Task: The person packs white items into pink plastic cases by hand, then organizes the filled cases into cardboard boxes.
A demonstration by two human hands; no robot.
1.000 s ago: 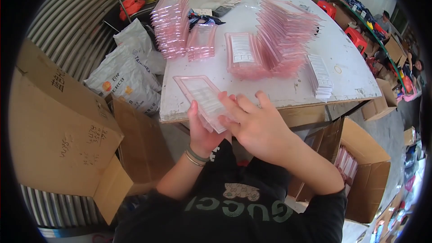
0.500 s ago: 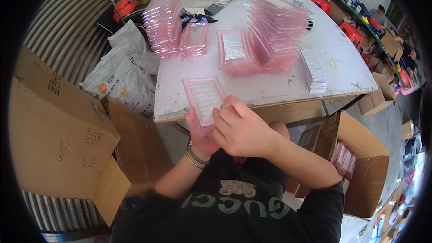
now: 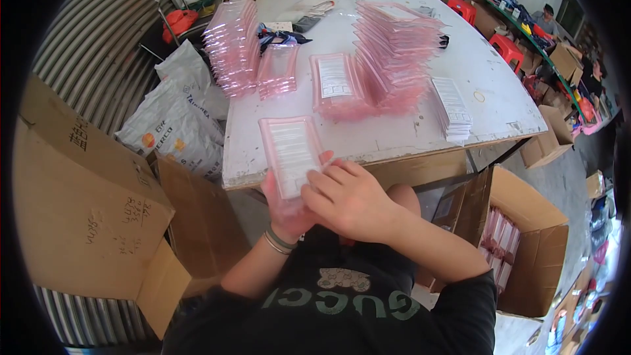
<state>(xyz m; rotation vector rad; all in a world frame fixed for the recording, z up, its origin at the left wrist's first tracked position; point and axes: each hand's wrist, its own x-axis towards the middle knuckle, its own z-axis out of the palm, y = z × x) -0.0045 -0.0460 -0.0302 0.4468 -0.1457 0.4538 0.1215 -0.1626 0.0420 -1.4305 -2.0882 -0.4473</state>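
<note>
A clear plastic pouch with a pink border (image 3: 291, 148) is held at the table's near edge, tilted, with a printed white sheet showing through it. Around its lower end is my left hand (image 3: 287, 218), closed on it from beneath, partly hidden by the plastic. My right hand (image 3: 351, 202) has its fingers curled over the pouch's lower right corner; the fingertips are partly out of sight. Beyond lie a tall fanned stack of pink pouches (image 3: 397, 59), a pouch with a printed sheet (image 3: 336, 79) and a pile of printed white sheets (image 3: 451, 108).
More pink pouches (image 3: 230, 49) are stacked at the table's left. An open carton (image 3: 536, 263) with pink packs stands right of my legs; a large cardboard box (image 3: 85, 184) and white sacks (image 3: 174, 118) are at left. A person (image 3: 545, 20) sits at the far right.
The right hand has moved slightly down and left, its fingers lower on the pouch's corner. The pouch's face is turned more toward me. The whole view has shifted a little.
</note>
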